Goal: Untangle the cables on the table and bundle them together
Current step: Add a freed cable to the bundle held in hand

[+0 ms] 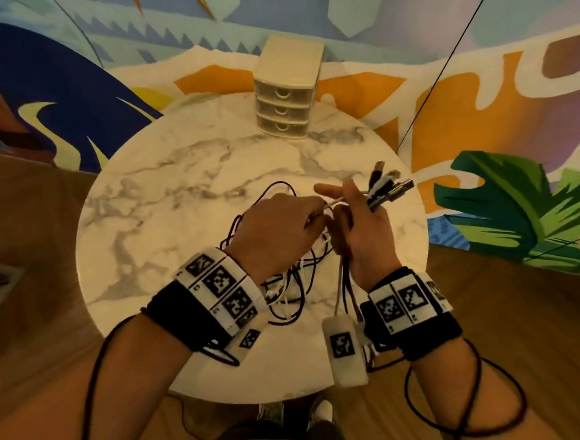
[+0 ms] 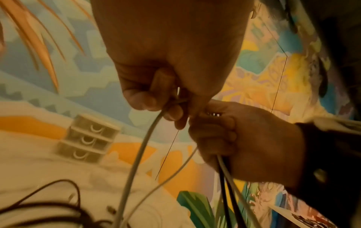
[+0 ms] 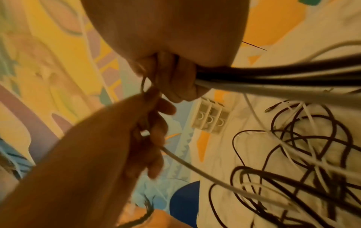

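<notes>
Holding a fistful of cable ends in my right hand [image 1: 363, 235], I have the plugs [image 1: 388, 187] fanned up and away from me toward the far right edge of the tabletop [image 1: 167, 183], while the cords of that bundle drop from the heel of the fist toward the near edge. My left hand [image 1: 277, 232] sits just beside the right, its fingertips pinching one white cable [image 2: 140, 148] right where it meets the right fist. Both hands are closed on cable, and they look to be touching at the fingers.

What the next move turns on, as I judge it, is how this white cable runs. From the pinch it falls down and toward me into the loose tangle [image 1: 278, 274] lying on the tabletop under and between my wrists, near its near edge. Its long axis therefore lies roughly parallel to the cords already gathered, and its free length is below my left hand, not my right. So the left hand is the nearer one to draw it out, while the right only has to hold fast. I cannot tell from any view how many crossings the white cable makes inside the tangle of dark and white cords.

A small drawer unit [image 1: 285, 92] stands at the far edge, well apart from all this.
</notes>
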A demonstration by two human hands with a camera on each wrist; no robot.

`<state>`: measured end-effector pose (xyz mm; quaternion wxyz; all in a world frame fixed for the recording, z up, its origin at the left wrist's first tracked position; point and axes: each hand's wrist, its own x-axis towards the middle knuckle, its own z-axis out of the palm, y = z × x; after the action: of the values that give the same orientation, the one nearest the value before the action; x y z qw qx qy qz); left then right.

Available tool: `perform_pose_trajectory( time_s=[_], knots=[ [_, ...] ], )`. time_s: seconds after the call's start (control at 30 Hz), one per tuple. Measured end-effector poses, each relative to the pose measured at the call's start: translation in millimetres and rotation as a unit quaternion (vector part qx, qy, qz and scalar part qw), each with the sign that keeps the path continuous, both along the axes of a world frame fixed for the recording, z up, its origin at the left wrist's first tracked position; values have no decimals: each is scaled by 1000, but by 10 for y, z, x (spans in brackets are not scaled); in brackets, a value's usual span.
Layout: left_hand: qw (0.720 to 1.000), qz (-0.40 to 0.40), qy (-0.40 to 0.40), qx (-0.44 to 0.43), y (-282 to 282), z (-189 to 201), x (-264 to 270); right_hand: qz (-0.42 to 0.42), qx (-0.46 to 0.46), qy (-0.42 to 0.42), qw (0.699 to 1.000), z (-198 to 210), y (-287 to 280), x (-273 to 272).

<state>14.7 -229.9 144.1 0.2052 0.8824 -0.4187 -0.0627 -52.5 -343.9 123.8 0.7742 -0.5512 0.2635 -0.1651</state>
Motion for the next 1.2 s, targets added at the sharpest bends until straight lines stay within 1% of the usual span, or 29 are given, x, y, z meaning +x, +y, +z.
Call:
perform_pose_trajectory(
  time_s=[0.1, 0.13, 0.17, 0.23, 0.27, 0.3, 0.33, 0.37, 0.4, 0.47, 0.5, 0.57, 0.67, 0.73, 0.8, 0.83, 0.87, 0.93, 1.0, 1.03, 1.07, 1.1, 1.13, 1.17, 1.2],
  knots=[
    [989, 41, 119, 77, 292, -278, 98, -52, -6, -54, 997, 59, -215, -67],
    [986, 60, 127, 87, 412, -367, 157, -68, -6, -59, 996, 59, -285, -98],
    [988, 79, 105, 81, 504, -429, 223, -79, -6, -58, 995, 64, -353, -140],
    [992, 123, 0, 14, 617, -474, 355, -88, -15, -42, 995, 36, -405, -218],
    [989, 141, -45, -27, 628, -440, 397, -89, -21, -35, 995, 14, -403, -254],
    [984, 153, -71, -61, 616, -401, 423, -89, -26, -31, 995, -6, -401, -291],
    [982, 155, -73, -74, 582, -378, 434, -91, -28, -30, 995, -17, -416, -333],
    [986, 148, -44, -65, 543, -356, 423, -97, -26, -27, 995, -24, -437, -373],
    [992, 125, 6, -35, 486, -353, 389, -107, -20, -24, 994, -18, -482, -429],
    [992, 36, 108, 53, 338, -343, 221, -118, -24, -14, 993, 2, -584, -549],
    [988, -12, 137, 74, 221, -320, 80, -118, -40, -6, 992, 19, -647, -638],
    [983, -84, 151, 65, -78, -246, -244, -120, -75, 6, 990, 60, -752, -811],
    [971, -162, 172, 34, -600, -119, -709, -142, -99, 24, 985, 81, -901, -1092],
    [958, -177, 226, -4, -936, -34, -929, -164, -122, 55, 977, 100, -1039, -1336],
    [943, -136, 296, -74, -1178, 16, -1028, -176, -158, 102, 966, 132, -1174, -1592],
    [928, -120, 338, -97, -1289, -12, -1081, -184, -171, 122, 960, 164, -1250, -1760],
    [916, -111, 374, -98, -1361, -96, -1120, -190, -180, 136, 956, 193, -1311, -1900],
    [897, -115, 425, -46, -1452, -379, -1246, -206, -197, 145, 947, 233, -1413, -2150],
    [887, -119, 444, 35, -1492, -772, -1439, -232, -210, 145, 939, 257, -1505, -2368],
    [891, -125, 426, 94, -1479, -965, -1526, -243, -211, 143, 936, 263, -1539, -2444],
    [898, -150, 377, 172, -1479, -1131, -1635, -254, -206, 137, 935, 262, -1576, -2545],
    [902, -176, 306, 248, -1457, -1246, -1714, -259, -201, 129, 936, 262, -1598, -2612],
    [903, -192, 244, 296, -1458, -1311, -1792, -262, -197, 124, 937, 276, -1610, -2674],
    [907, -199, 218, 300, -1505, -1290, -1887, -263, -197, 116, 937, 290, -1628, -2748],
    [914, -205, 226, 267, -1575, -1219, -1965, -262, -199, 109, 938, 300, -1642, -2794]
  ],
)
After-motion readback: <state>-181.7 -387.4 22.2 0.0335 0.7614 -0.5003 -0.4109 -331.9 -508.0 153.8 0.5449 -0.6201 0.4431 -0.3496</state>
